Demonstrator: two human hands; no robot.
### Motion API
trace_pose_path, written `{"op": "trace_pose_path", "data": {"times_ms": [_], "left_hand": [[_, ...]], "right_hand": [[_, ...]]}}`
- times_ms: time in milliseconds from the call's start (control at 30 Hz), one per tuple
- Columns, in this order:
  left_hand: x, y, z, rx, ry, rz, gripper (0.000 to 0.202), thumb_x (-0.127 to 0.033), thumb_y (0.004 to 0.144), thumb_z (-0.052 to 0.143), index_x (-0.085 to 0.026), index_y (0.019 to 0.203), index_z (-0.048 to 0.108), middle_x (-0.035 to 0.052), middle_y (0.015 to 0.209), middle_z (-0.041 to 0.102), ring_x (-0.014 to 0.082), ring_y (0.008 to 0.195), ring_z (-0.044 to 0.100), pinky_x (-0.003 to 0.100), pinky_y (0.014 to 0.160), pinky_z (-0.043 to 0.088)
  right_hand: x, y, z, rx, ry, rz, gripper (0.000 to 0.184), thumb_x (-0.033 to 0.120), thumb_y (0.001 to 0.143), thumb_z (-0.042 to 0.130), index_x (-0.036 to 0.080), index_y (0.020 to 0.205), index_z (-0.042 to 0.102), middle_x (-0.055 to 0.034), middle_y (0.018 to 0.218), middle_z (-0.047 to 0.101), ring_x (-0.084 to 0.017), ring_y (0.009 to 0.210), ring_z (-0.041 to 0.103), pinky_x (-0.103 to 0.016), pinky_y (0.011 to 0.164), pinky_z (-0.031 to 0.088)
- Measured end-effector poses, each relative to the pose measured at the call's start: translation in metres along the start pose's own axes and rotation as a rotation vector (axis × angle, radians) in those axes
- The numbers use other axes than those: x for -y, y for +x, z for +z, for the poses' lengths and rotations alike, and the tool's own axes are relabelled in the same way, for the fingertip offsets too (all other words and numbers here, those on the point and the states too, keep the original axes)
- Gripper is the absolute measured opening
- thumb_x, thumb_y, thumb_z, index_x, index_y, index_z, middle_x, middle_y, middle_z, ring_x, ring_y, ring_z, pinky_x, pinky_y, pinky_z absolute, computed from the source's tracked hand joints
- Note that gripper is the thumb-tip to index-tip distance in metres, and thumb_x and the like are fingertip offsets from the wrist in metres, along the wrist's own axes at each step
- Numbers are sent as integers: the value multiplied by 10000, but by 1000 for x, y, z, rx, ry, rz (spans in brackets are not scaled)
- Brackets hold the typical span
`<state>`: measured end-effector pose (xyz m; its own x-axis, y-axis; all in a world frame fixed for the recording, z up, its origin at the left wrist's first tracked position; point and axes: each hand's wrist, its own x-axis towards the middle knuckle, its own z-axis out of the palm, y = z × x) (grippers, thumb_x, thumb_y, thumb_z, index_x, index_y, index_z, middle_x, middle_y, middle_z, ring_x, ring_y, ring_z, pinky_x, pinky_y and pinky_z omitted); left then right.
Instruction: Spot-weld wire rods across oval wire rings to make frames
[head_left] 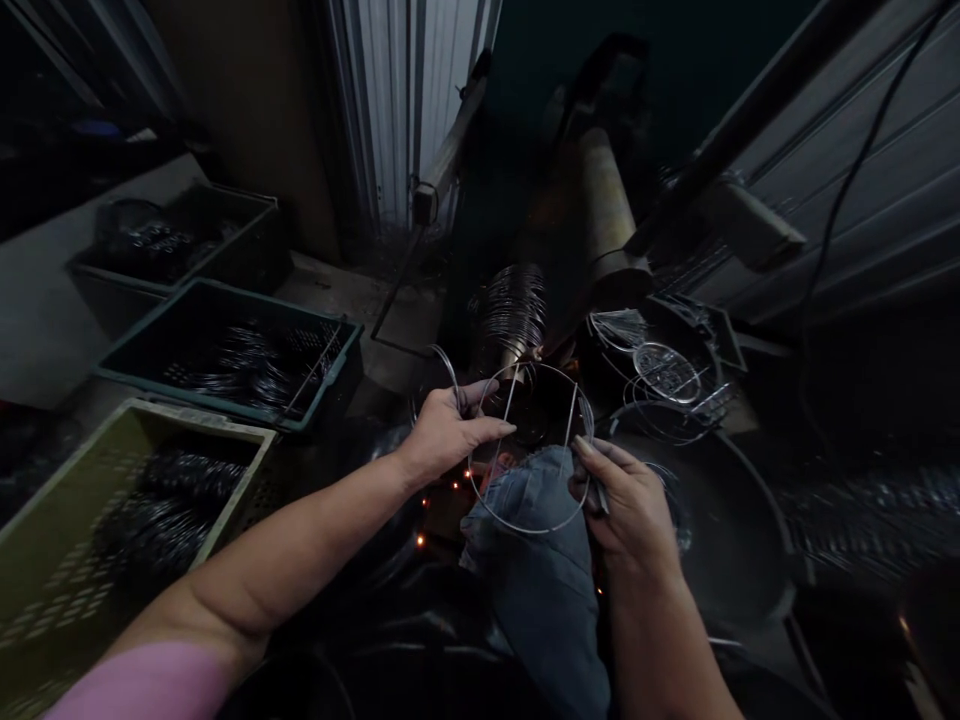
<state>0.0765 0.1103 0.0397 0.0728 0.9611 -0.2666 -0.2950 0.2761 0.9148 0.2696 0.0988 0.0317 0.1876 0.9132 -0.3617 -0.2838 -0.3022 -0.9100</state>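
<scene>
My left hand (450, 432) grips the upper left of a round wire ring (474, 480), which has straight wires across its middle. A second wire loop (446, 372) curves up behind those fingers. My right hand (626, 505) holds the ring's right side, and a short metal piece (601, 498) shows between its fingers. Below the ring, a blue denim cloth (536, 545) lies over my lap. A stack of wire rings (514, 312) stands just beyond the ring on a metal rod.
Plastic crates of dark wire coils (225, 372) stand to my left. A black basin (720, 530) sits right, with a wire-filled container (660, 370) beyond it. A metal cylinder (607, 210) rises ahead. Small orange lights (420, 540) glow below my left wrist.
</scene>
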Motion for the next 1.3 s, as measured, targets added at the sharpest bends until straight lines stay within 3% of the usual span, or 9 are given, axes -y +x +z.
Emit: {"op": "trace_pose_path", "data": {"times_ms": [200,467,600,700,833,1000,1167,1300], "left_hand": [[-4,9,12,7,77,67,529,-189,574,739,-150,1089,624,-93,454,438,35,392,359,187,438,371],[-4,23,20,10,47,75,481,-144,553,736,-122,1026,653,12,721,636,97,622,537,233,640,434],[-3,26,22,-2,48,54,464,-147,538,746,-130,993,661,10,719,634,90,599,537,224,603,434],[-1,25,19,-7,16,59,353,-215,614,713,-135,955,668,-9,630,595,59,518,498,187,520,410],[6,13,2,-51,25,-29,473,-394,729,605,-138,1127,583,-47,473,495,49,338,388,173,338,284],[16,-20,-35,-106,4,-53,614,-345,768,558,-232,1336,355,-72,473,495,41,280,340,159,304,204],[21,-59,-65,-4,-138,-164,554,-281,793,511,-264,1328,369,-66,481,504,13,272,308,158,369,248],[27,-76,-71,117,-262,-203,515,-255,798,496,-224,1305,411,-64,473,495,2,263,284,166,389,256]], "right_hand": [[7,2,-8,-3,13,-24,305,281,507,805,112,691,631,25,439,518,-29,299,377,-124,274,256],[19,10,-8,2,26,-23,330,289,465,821,126,662,612,32,441,518,-28,292,374,-139,275,292],[19,12,-8,-14,19,-10,348,294,454,825,128,674,612,33,456,518,-38,317,399,-144,282,319],[19,11,-9,-36,-7,3,346,302,458,822,127,672,613,35,461,515,-42,327,408,-147,286,329],[14,15,-5,-58,14,-45,359,286,436,829,131,672,608,39,477,518,-47,363,429,-144,304,328],[2,41,8,23,-150,-185,325,364,514,777,128,673,619,47,460,503,-53,332,398,-178,314,284],[-27,52,3,-64,-605,-372,333,410,607,693,125,778,661,56,405,477,-100,362,429,-213,371,305],[-67,27,11,138,-759,-332,360,433,631,660,147,848,679,20,519,588,-145,493,532,-239,493,404]]}}
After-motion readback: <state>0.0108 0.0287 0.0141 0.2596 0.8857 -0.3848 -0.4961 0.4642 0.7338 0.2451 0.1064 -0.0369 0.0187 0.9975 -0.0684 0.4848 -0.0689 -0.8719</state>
